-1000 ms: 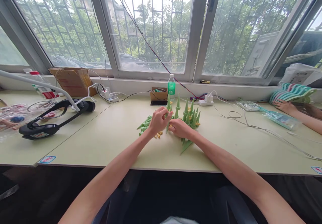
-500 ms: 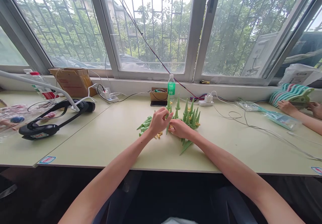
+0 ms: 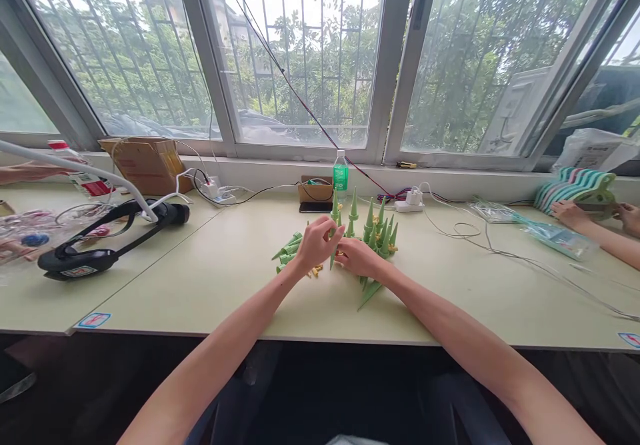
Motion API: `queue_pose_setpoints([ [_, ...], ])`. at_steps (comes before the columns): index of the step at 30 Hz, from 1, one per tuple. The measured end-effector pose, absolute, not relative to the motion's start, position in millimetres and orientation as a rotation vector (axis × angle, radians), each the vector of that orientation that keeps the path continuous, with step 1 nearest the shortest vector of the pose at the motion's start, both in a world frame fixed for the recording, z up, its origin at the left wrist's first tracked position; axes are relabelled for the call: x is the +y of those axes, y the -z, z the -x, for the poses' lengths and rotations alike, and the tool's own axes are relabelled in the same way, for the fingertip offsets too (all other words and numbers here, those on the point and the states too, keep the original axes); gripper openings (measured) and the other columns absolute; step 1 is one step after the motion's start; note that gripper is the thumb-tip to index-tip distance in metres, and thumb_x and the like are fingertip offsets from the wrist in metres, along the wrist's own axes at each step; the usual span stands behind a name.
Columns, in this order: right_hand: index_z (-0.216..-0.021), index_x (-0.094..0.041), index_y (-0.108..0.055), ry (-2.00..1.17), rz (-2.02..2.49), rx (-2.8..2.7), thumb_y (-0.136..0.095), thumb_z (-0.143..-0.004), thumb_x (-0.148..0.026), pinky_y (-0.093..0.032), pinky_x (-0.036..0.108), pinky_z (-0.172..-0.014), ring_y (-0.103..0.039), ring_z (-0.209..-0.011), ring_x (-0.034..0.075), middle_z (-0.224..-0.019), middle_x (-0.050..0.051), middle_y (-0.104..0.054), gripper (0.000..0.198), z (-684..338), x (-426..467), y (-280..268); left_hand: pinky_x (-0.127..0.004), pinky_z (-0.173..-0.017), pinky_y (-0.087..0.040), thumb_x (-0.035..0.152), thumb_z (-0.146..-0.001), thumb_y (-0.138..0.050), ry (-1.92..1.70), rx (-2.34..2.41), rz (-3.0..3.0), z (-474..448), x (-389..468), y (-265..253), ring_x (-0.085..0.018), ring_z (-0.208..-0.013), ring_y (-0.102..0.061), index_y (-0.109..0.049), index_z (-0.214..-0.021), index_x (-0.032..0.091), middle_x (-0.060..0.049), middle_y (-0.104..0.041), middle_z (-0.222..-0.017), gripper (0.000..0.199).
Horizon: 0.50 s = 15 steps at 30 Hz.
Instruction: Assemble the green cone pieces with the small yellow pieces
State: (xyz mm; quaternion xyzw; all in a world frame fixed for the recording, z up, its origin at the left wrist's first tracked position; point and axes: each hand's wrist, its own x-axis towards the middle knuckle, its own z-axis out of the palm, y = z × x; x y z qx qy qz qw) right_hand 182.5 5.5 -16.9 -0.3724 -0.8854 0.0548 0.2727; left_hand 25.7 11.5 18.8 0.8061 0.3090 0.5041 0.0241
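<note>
In the head view my left hand (image 3: 315, 244) is closed in a pinch on a slim green cone (image 3: 333, 258), whose tip points down. My right hand (image 3: 356, 257) meets it from the right, fingertips pressed together against the cone's side; whatever they pinch is hidden. Behind and right of the hands stand several upright green cones (image 3: 369, 225) with small yellow pieces (image 3: 392, 248) around them. More green cones (image 3: 289, 250) lie on their sides left of my left hand. Below it are loose yellow pieces (image 3: 316, 270). One green cone (image 3: 369, 295) lies under my right wrist.
A green-labelled bottle (image 3: 341, 173) and a small cardboard box (image 3: 314, 195) stand behind the cones. At left lies a black headset (image 3: 100, 255). Cables (image 3: 480, 232) run across the right side. A co-worker's hands (image 3: 570, 215) hold teal and green pieces at far right.
At far left another person's arm has come in and reached the red-capped bottle, which has shifted. My own hands have hardly moved and keep the same pinch around the cone.
</note>
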Motion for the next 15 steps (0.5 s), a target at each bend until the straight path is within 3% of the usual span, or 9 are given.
queue_pose_setpoints([
  [15,-0.101,-0.021,-0.062,0.037,0.841,-2.131,-0.045,-0.096,-0.019,-0.044,0.023,-0.067,-0.056,-0.073,0.013,-0.093,0.005,-0.060,0.018,-186,-3,5,-0.025,-0.054,-0.035,0.038,-0.090,-0.053,-1.684,1.155,-2.250,-26,8,-26,-0.009,-0.053,-0.039,-0.052,-0.061,0.017,0.001,-0.046,-0.063,0.036],
])
